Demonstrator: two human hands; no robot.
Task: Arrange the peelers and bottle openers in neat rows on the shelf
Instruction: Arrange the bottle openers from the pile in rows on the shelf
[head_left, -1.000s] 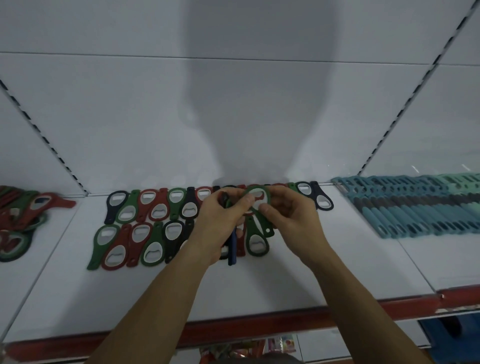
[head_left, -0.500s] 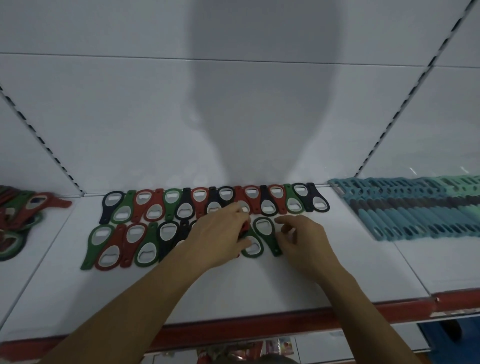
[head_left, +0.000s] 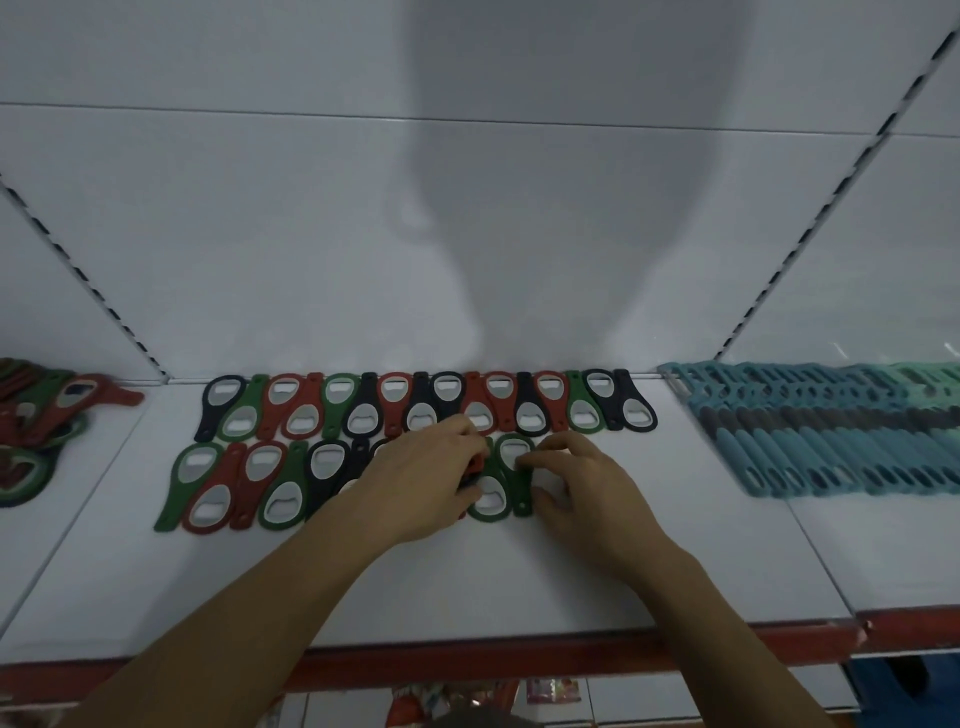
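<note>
The white shelf (head_left: 467, 587) holds two rows of bottle openers (head_left: 363, 410), with teal peelers (head_left: 831, 431) to their right. The right hand (head_left: 582, 488) pinches the green opener (head_left: 511, 452) ending the front row — the left hand (head_left: 421, 483) covers its neighbours, its grip hidden, perhaps curled.

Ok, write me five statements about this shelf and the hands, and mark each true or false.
1. The back row of bottle openers lies at the rear of the shelf. True.
2. The peelers lie left of the openers. False: the teal peelers lie to the right.
3. The right hand touches a green bottle opener at the end of the front row. True.
4. The front row reaches further right than the back row. False: it stops at the hands, short of it.
5. Only one hand is at the shelf. False: the left hand is down on the front row too.
</note>
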